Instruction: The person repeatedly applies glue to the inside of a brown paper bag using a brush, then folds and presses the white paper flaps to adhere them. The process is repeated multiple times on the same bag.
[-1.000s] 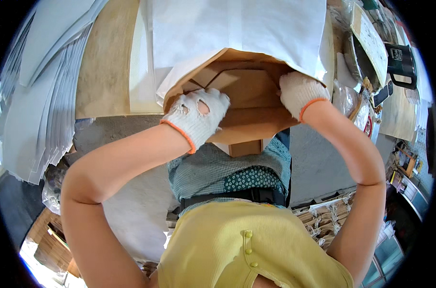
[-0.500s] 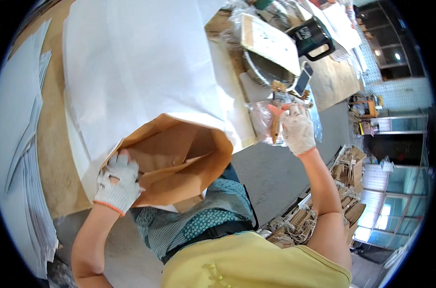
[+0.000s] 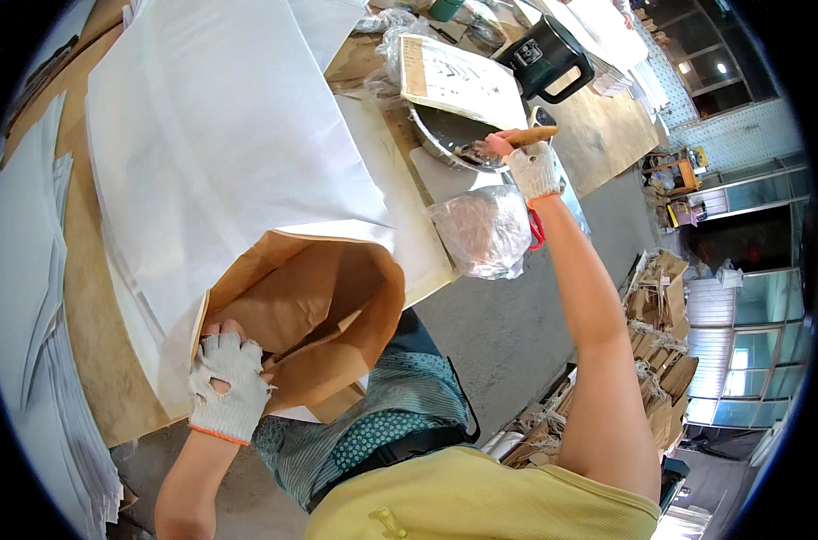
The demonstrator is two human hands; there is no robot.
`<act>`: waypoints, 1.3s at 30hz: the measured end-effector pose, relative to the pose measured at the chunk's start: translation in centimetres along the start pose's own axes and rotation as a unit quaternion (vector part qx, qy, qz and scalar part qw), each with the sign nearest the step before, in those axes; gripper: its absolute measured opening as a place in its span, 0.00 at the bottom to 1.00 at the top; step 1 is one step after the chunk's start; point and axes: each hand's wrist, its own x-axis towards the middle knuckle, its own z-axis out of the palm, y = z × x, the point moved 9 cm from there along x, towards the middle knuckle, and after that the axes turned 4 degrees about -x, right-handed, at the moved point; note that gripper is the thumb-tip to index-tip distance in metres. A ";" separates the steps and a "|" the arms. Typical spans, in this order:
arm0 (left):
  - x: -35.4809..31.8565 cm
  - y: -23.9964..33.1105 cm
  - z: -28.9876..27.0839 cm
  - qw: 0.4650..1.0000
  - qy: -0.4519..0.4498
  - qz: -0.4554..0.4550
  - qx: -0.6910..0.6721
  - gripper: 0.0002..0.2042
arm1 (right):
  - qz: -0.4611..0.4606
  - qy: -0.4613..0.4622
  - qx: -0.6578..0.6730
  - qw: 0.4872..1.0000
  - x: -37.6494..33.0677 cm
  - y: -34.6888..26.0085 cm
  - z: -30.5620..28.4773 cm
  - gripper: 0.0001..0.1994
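My left hand (image 3: 226,389), in a worn white fingerless glove, grips the edge of a large paper bag (image 3: 359,306) at its gaping mouth. The bag is white outside and brown inside, and lies on the table with its mouth toward me. My right hand (image 3: 533,169), gloved the same way, is closed round the wooden handle of a brush (image 3: 533,135). The brush's head dips into a metal bowl (image 3: 429,137), where the contents are mostly hidden. A white board (image 3: 463,83) with dark marks lies across part of the bowl.
A clear plastic bag (image 3: 483,229) with something red beside it sits at the table's edge. Behind the bowl stand a black jug (image 3: 546,58) and a partly hidden phone (image 3: 542,117). White paper sheets (image 3: 40,297) are stacked at the left. Cardboard pieces (image 3: 661,360) are piled on the right.
My right hand has moved up and away from the plastic bag, taking the brush to the bowl. My left hand stays at the paper bag's mouth. The whole view has shifted slightly.
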 end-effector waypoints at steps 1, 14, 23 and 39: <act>-0.3 0.5 -0.4 0.999 0.035 0.023 0.007 0.15 | 0.026 -0.011 0.055 0.998 0.1 0.7 0.3 0.10; 0.7 1.9 -1.5 0.987 0.076 0.114 -0.085 0.20 | 0.219 0.014 0.076 0.973 0.2 1.4 -2.5 0.12; 1.1 -2.6 -0.8 0.989 -0.118 -0.042 -0.076 0.41 | -0.040 -0.474 0.266 0.839 -16.4 -21.3 15.3 0.09; 8.7 -3.0 1.8 0.970 -0.206 -0.122 -0.045 0.17 | 0.005 -0.198 0.164 0.966 -19.6 -15.8 14.7 0.06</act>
